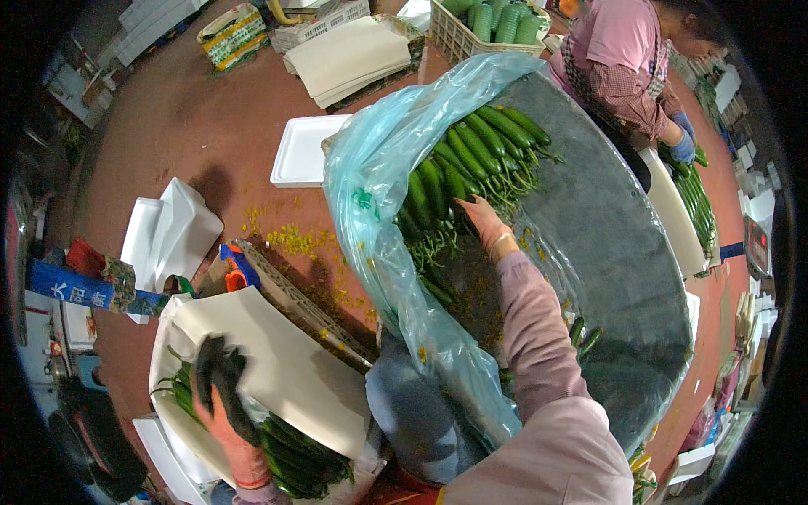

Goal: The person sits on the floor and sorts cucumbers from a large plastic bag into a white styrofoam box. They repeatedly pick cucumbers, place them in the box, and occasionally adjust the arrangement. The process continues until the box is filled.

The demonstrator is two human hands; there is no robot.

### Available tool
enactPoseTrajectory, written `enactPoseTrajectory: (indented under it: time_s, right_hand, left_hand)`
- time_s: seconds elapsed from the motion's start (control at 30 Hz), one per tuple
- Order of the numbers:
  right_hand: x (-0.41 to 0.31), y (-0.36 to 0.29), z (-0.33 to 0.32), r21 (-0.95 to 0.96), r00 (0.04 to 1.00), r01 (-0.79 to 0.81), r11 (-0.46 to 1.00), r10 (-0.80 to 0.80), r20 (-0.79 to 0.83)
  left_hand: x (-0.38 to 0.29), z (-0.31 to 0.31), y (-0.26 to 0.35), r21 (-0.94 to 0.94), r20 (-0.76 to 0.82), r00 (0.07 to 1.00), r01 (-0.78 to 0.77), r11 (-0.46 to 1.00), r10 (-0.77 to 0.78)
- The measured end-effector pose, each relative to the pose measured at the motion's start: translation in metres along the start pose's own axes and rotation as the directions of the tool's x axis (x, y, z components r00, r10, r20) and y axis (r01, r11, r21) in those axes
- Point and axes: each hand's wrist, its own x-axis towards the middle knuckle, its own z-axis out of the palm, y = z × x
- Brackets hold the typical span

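Observation:
My right hand, in an orange work glove, touches the stem-side edge of a pile of cucumbers. They lie in rows on a dark table surface edged by bluish plastic sheeting; whether it grips one cannot be told. My left hand, in an orange glove with a dark palm, is blurred above a white box at lower left. Packed cucumbers lie in that box, partly under pale paper. The left hand's fingers look extended, and its hold is unclear.
A co-worker in blue gloves handles cucumbers in a paper-lined box at right. A white foam lid, foam pieces, stacked paper and a crate of green gourds stand around. Yellow petals litter the floor.

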Motion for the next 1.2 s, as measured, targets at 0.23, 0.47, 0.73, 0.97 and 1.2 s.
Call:
enactPoseTrajectory:
  time_s: [0.23, 0.47, 0.73, 0.97, 1.2]
  right_hand:
    - [-0.167, -0.122, 0.002, -0.434, 0.592, 0.752, 0.495, -0.798, 0.114]
    - [-0.039, -0.085, 0.044, -0.505, 0.970, -0.171, 0.846, 0.053, -0.238]
    - [-0.070, -0.065, 0.017, -0.366, 0.989, 0.026, 0.930, -0.077, -0.124]
    - [-0.244, -0.182, -0.026, -0.324, 0.497, 0.858, 0.399, -0.804, 0.327]
    - [-0.327, -0.273, 0.023, -0.760, 0.427, 0.649, 0.029, -0.841, 0.332]
  left_hand:
    - [0.015, 0.146, 0.097, -0.364, 0.931, 0.364, 0.931, 0.042, -0.008]
    - [-0.016, 0.139, 0.087, -0.611, 0.705, 0.658, 0.753, 0.246, -0.264]
    - [-0.035, 0.112, 0.033, -0.626, 0.780, 0.623, 0.778, -0.058, -0.062]
    - [-0.020, 0.118, 0.040, -0.396, 0.911, 0.398, 0.918, -0.042, 0.113]
    - [-0.080, 0.081, 0.011, -0.507, 0.817, 0.512, 0.857, -0.094, 0.267]
